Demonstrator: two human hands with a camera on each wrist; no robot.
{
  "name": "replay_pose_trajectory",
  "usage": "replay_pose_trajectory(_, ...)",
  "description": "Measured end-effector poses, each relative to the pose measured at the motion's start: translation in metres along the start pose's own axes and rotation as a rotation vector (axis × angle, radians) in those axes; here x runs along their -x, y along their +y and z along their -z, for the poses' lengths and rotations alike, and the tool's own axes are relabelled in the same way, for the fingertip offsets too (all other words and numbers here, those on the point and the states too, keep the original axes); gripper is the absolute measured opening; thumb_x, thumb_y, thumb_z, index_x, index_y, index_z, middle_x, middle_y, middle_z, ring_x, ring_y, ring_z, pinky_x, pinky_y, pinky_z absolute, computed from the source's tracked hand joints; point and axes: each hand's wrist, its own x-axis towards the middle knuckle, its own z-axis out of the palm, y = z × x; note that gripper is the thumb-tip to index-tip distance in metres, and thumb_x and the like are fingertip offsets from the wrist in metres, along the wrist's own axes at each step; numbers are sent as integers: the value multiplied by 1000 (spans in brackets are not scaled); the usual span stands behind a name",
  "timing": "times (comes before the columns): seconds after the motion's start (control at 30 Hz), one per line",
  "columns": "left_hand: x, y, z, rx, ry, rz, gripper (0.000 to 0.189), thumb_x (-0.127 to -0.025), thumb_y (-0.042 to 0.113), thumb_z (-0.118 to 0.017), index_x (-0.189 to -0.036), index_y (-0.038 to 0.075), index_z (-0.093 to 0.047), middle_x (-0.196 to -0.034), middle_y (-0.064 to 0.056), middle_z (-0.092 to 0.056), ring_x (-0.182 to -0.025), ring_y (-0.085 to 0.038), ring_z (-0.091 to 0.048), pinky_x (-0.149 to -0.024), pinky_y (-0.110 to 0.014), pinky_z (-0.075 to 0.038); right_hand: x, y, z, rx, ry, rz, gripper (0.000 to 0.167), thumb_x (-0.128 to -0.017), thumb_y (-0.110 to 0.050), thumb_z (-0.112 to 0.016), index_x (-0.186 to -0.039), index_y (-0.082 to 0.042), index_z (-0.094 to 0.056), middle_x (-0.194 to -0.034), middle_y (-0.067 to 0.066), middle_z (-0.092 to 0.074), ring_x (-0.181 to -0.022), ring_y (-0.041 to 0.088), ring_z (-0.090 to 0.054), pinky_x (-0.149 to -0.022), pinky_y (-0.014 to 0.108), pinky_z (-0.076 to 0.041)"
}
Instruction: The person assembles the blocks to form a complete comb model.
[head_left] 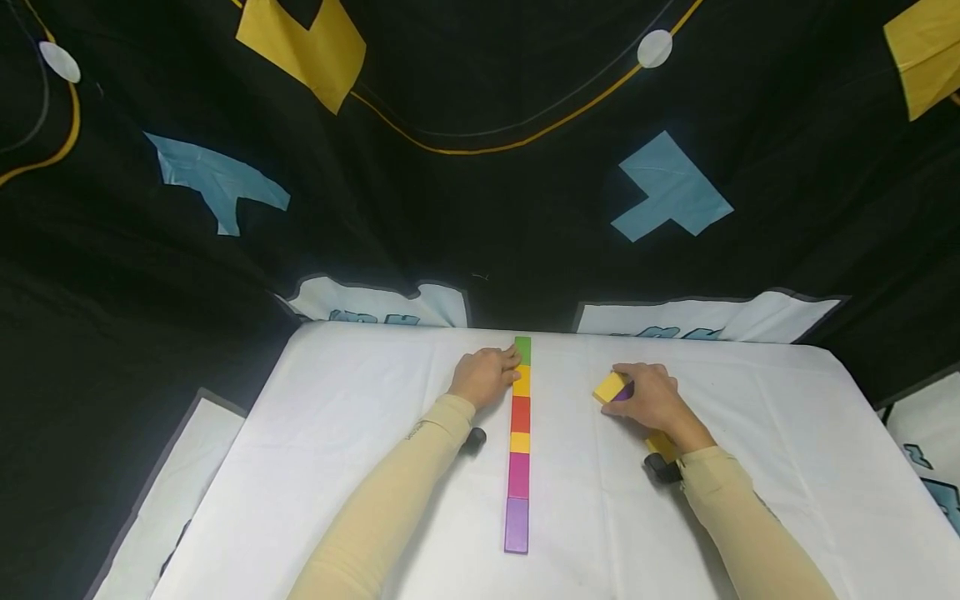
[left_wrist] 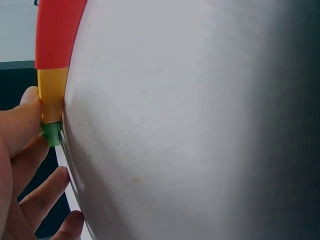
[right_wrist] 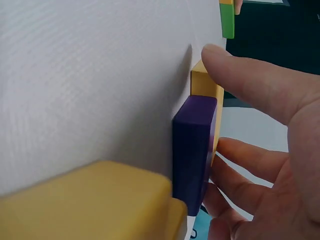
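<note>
A straight row of coloured blocks runs away from me on the white cloth in the head view. From far to near come a green block [head_left: 522, 350], a yellow block [head_left: 522, 383], a red block [head_left: 521, 414], a short yellow-orange block [head_left: 520, 442], a magenta block [head_left: 519, 475] and a lavender block [head_left: 517, 525]. My left hand [head_left: 483, 377] touches the row's far end, fingers spread beside the green and yellow blocks. To the right, my right hand [head_left: 651, 396] pinches a yellow block [head_left: 611, 387] between thumb and fingers. Against it is a dark purple block [right_wrist: 192, 150], partly covered by that hand.
Another yellow block [head_left: 660, 445] lies under my right wrist, and looms large as a yellow block [right_wrist: 95, 205] in the right wrist view. Beyond the white table's [head_left: 360, 375] far edge hangs a black patterned cloth [head_left: 480, 225].
</note>
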Motion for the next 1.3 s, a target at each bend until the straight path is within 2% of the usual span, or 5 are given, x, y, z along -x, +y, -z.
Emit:
replay_pose_trajectory(0.4, 0, 1, 1, -6, -7, -1, 45, -99, 34, -64, -142, 23, -57, -150, 6, -50, -132, -24, -54, -105, -46, -46, -1, -3, -1, -14, 31, -23, 76, -79, -31, -86, -140, 3, -55, -127, 24, -60, -113, 38, -44, -91, 54, -41)
replay_pose_trajectory(0.6, -1, 1, 2, -20, -5, -9, 44, -99, 34, -64, -142, 23, -58, -150, 5, -50, -132, -23, -55, -105, -45, -46, -1, -6, -1, -38, 64, -30, 77, -79, -33, -86, -140, 3, -55, -119, 20, -63, -111, 35, -45, -89, 51, -42)
replay_pose_trajectory(0.7, -1, 1, 2, -22, -4, -12, 44, -99, 34, -64, -141, 23, -58, -149, 6, -51, -132, -23, -55, -105, -44, -47, -2, -9, -1, -56, 65, -50, 77, -80, -35, -85, -140, 2, -55, -121, 21, -62, -111, 36, -44, -87, 50, -44)
replay_pose_trajectory(0.93, 0, 0, 0, -15, 3, -13, 44, -99, 34, -64, -141, 23, -58, -150, 6, -50, -132, -23, -55, -104, -44, -47, -6, -18, -3, -52, 87, -39, 74, -81, -35, -82, -139, 3, -55, -133, 25, -57, -117, 39, -43, -94, 54, -39)
replay_pose_trajectory(1.3, -1, -2, 0, -15, -2, -12, 44, -99, 33, -65, -141, 23, -58, -150, 6, -51, -131, -23, -56, -104, -44, -48, -18, -39, -9, -56, 140, -76, 74, -80, -35, -83, -138, 3, -56, -130, 24, -61, -121, 39, -43, -105, 57, -32)
